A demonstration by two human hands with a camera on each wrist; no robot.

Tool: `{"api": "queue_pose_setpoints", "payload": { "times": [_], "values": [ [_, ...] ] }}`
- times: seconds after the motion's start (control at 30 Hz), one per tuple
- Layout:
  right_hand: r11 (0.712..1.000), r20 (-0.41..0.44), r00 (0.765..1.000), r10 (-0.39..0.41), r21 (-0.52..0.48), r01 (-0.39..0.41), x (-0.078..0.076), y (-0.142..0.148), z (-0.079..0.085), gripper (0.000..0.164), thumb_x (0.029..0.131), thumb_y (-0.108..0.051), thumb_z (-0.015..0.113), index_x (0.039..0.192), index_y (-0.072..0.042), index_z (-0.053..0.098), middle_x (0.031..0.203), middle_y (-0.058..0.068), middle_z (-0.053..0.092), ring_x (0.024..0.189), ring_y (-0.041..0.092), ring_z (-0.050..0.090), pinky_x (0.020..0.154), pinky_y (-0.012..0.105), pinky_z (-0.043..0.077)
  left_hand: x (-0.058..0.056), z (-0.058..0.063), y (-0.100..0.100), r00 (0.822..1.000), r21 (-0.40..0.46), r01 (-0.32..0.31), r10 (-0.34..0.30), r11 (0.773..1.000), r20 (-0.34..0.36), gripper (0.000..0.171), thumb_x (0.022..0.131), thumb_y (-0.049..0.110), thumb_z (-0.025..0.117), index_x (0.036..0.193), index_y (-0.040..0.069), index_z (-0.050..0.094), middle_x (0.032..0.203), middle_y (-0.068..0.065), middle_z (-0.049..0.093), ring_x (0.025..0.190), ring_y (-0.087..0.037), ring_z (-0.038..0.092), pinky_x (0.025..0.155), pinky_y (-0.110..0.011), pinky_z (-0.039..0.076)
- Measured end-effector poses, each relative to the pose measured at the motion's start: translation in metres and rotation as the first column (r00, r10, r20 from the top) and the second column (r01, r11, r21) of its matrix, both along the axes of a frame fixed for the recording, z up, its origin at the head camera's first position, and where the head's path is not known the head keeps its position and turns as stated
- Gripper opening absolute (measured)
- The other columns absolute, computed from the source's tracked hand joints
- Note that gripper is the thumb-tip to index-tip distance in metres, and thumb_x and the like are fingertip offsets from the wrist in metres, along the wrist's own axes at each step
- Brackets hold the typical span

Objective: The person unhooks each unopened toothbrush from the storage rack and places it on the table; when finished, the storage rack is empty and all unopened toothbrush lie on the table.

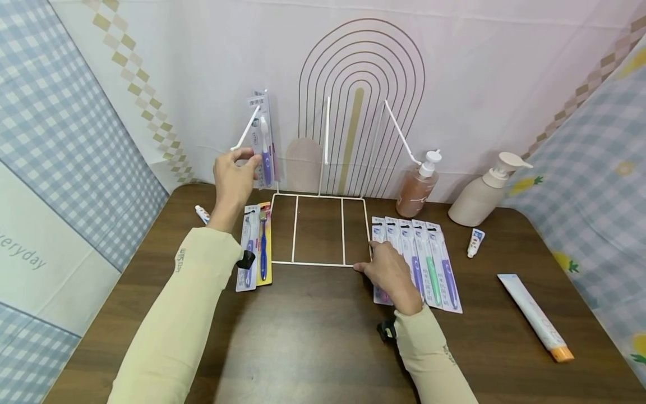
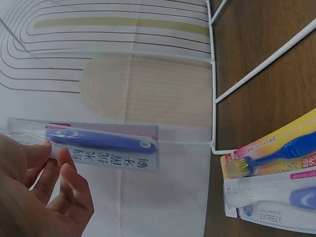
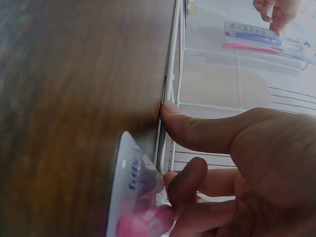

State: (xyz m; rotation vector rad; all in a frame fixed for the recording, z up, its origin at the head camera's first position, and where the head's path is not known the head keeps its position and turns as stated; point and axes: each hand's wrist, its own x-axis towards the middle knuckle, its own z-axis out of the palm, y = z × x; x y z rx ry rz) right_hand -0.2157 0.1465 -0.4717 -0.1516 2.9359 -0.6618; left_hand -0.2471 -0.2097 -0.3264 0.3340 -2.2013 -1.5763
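Note:
My left hand (image 1: 234, 177) pinches a packaged purple toothbrush (image 2: 101, 141) between thumb and fingers. That pack hangs at the left prong (image 1: 245, 128) of a white wire rack (image 1: 313, 264), with a pink-handled toothbrush pack (image 3: 252, 48) directly behind it. The rack stands on the table against the cloth backdrop. My right hand (image 1: 391, 272) grips the rack's front right corner, its thumb (image 3: 197, 131) pressed on the front wire and its other fingers curled at the side. Beneath this hand lies a pink toothbrush pack (image 3: 140, 217), partly covered.
Several packaged toothbrushes (image 1: 429, 269) lie right of the rack. Left of it are a purple pack (image 1: 247, 247) and a yellow-backed blue toothbrush (image 1: 263, 247). Two pump bottles (image 1: 416, 191) stand behind; small tubes (image 1: 475, 242) and a large orange-capped tube (image 1: 535, 314) lie about.

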Motion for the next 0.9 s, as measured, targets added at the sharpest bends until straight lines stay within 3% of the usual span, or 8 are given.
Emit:
{"api": "queue_pose_setpoints", "payload": {
  "times": [0.2, 0.27, 0.37, 0.5, 0.6, 0.67, 0.8, 0.9],
  "values": [
    [1.000, -0.005, 1.000, 0.012, -0.006, -0.012, 0.000, -0.001, -0.001, 0.086, 0.088, -0.046, 0.099, 0.155, -0.001, 0.068, 0.133, 0.029, 0.074, 0.091, 0.031, 0.067, 0.081, 0.053, 0.060, 0.003, 0.005, 0.001, 1.000, 0.014, -0.014, 0.014, 1.000, 0.000, 0.029, 0.111, 0.014, 0.077, 0.135, -0.001, 0.081, 0.136, -0.021, 0.079, 0.066, 0.000, 0.063, 0.057, -0.013, 0.046],
    [1.000, 0.004, 1.000, 0.019, -0.002, -0.019, 0.003, -0.003, 0.005, 0.084, 0.091, -0.044, 0.097, 0.156, 0.001, 0.067, 0.133, 0.029, 0.073, 0.091, 0.032, 0.066, 0.081, 0.053, 0.059, 0.004, 0.006, 0.001, 1.000, 0.007, -0.014, 0.014, 1.000, -0.008, 0.029, 0.110, 0.015, 0.078, 0.134, -0.001, 0.082, 0.135, -0.021, 0.080, 0.065, 0.000, 0.063, 0.057, -0.013, 0.045],
    [1.000, 0.021, 1.000, 0.017, -0.011, -0.017, 0.016, -0.012, 0.030, 0.079, 0.094, -0.037, 0.095, 0.155, 0.005, 0.066, 0.134, 0.032, 0.073, 0.092, 0.034, 0.066, 0.084, 0.054, 0.060, 0.007, 0.008, 0.002, 1.000, -0.035, 0.001, -0.002, 0.999, -0.027, 0.028, 0.110, 0.015, 0.078, 0.133, -0.001, 0.082, 0.135, -0.021, 0.081, 0.065, 0.000, 0.063, 0.058, -0.013, 0.046],
    [0.999, 0.002, 1.000, 0.029, -0.013, -0.029, 0.013, -0.009, 0.023, 0.077, 0.093, -0.037, 0.096, 0.152, 0.005, 0.068, 0.131, 0.032, 0.073, 0.091, 0.034, 0.067, 0.082, 0.055, 0.060, 0.013, 0.010, 0.004, 0.998, -0.137, 0.048, -0.054, 0.989, -0.043, 0.028, 0.110, 0.015, 0.078, 0.131, -0.002, 0.083, 0.132, -0.023, 0.082, 0.075, -0.015, 0.070, 0.065, -0.014, 0.050],
    [0.999, -0.023, 0.999, 0.037, 0.003, -0.037, -0.005, 0.002, -0.008, 0.081, 0.091, -0.043, 0.097, 0.152, 0.001, 0.069, 0.128, 0.029, 0.075, 0.091, 0.032, 0.068, 0.078, 0.052, 0.059, 0.020, 0.009, 0.003, 0.995, -0.196, 0.089, -0.097, 0.977, -0.032, 0.028, 0.110, 0.016, 0.077, 0.130, -0.003, 0.083, 0.131, -0.023, 0.083, 0.094, -0.023, 0.074, 0.074, -0.014, 0.049],
    [0.999, -0.020, 0.999, 0.035, 0.009, -0.035, -0.007, 0.003, -0.012, 0.082, 0.091, -0.044, 0.097, 0.154, 0.000, 0.069, 0.128, 0.028, 0.074, 0.091, 0.033, 0.069, 0.078, 0.051, 0.059, 0.027, 0.007, 0.001, 0.993, -0.215, 0.115, -0.120, 0.970, -0.009, 0.029, 0.110, 0.016, 0.076, 0.130, -0.003, 0.083, 0.130, -0.024, 0.083, 0.101, -0.025, 0.074, 0.077, -0.014, 0.048],
    [1.000, -0.014, 1.000, 0.023, 0.000, -0.023, -0.004, 0.002, -0.008, 0.081, 0.091, -0.043, 0.097, 0.153, 0.001, 0.069, 0.126, 0.027, 0.074, 0.089, 0.033, 0.067, 0.077, 0.051, 0.058, 0.042, -0.001, -0.006, 0.988, -0.251, 0.152, -0.143, 0.956, 0.052, 0.029, 0.111, 0.016, 0.075, 0.130, -0.004, 0.083, 0.125, -0.025, 0.084, 0.102, -0.031, 0.077, 0.077, -0.018, 0.051],
    [1.000, -0.001, 1.000, 0.017, -0.019, -0.017, 0.004, -0.002, 0.009, 0.079, 0.091, -0.040, 0.097, 0.152, 0.002, 0.069, 0.125, 0.029, 0.075, 0.089, 0.034, 0.067, 0.080, 0.054, 0.059, 0.054, -0.010, -0.014, 0.986, -0.286, 0.157, -0.133, 0.945, 0.102, 0.029, 0.110, 0.016, 0.074, 0.129, -0.004, 0.083, 0.123, -0.027, 0.084, 0.106, -0.035, 0.078, 0.086, -0.027, 0.054]
  ]
}}
